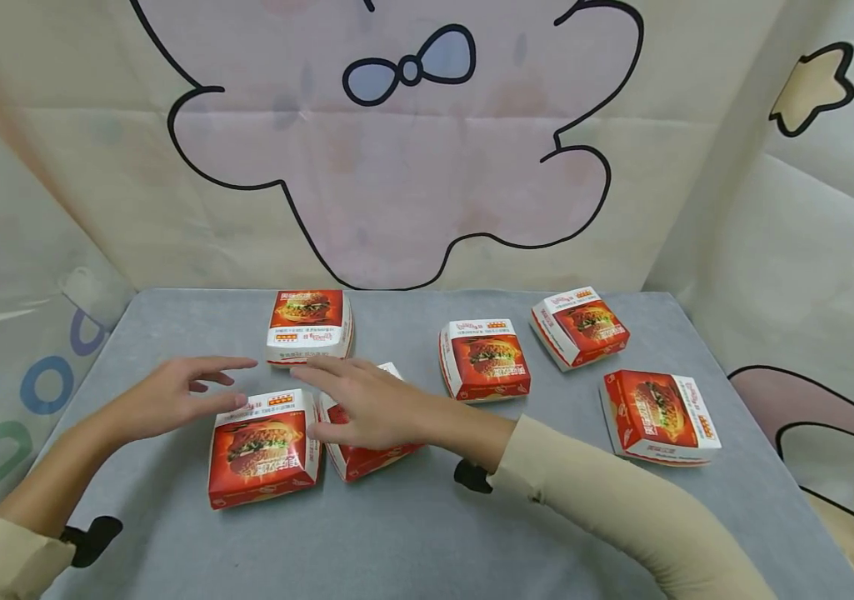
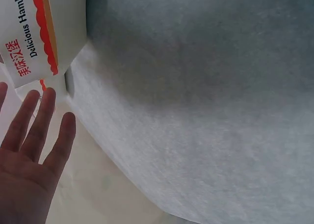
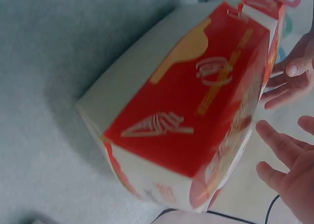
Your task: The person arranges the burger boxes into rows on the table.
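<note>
My left hand (image 1: 179, 396) hovers at the left edge of a red and white hamburger box (image 1: 265, 450), fingers stretched out and thumb near the box's back corner. Over a second hamburger box (image 1: 370, 458), close beside the first, is my right hand (image 1: 367, 404), which covers much of its top. In the left wrist view, the spread fingers of the left hand (image 2: 29, 155) are near a box's white printed side (image 2: 24, 42). The right wrist view has a box's red side (image 3: 186, 106) with the right hand (image 3: 294, 170) extended beyond it; neither hand grips anything.
Behind the hands stands another hamburger box (image 1: 310, 325). Three more are to the right: one box near the middle (image 1: 486, 362), one at the back right (image 1: 582, 327), one at the right (image 1: 659, 415). Printed cloth walls (image 1: 471, 192) border the grey table (image 1: 471, 517).
</note>
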A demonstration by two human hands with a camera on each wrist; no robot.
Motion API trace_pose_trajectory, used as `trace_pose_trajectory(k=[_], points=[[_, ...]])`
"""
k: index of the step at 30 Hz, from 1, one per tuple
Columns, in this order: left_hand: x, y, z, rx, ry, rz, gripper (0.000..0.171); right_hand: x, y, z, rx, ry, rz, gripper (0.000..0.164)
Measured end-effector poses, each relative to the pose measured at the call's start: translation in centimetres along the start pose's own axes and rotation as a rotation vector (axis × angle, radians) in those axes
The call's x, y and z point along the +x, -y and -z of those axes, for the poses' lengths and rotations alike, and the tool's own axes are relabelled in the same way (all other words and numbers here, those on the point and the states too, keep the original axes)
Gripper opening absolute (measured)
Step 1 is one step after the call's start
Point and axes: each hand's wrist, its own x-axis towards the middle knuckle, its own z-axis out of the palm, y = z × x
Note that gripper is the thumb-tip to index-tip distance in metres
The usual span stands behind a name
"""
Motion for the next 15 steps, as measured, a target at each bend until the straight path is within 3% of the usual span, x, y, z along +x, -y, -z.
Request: trace_pose_trajectory(k=[6,15], points=[[-1.1,0.4,-0.6,-0.084,0.072,-0.003,0.062,-0.7,1.1,-1.0,-0.039,0.035,0.045,0.07],[-0.9,0.2,-1.2,-0.124,0.119,-0.028,0.056,-0.8,2.1,-2.2,-0.198,0.082,0.077,0.073]])
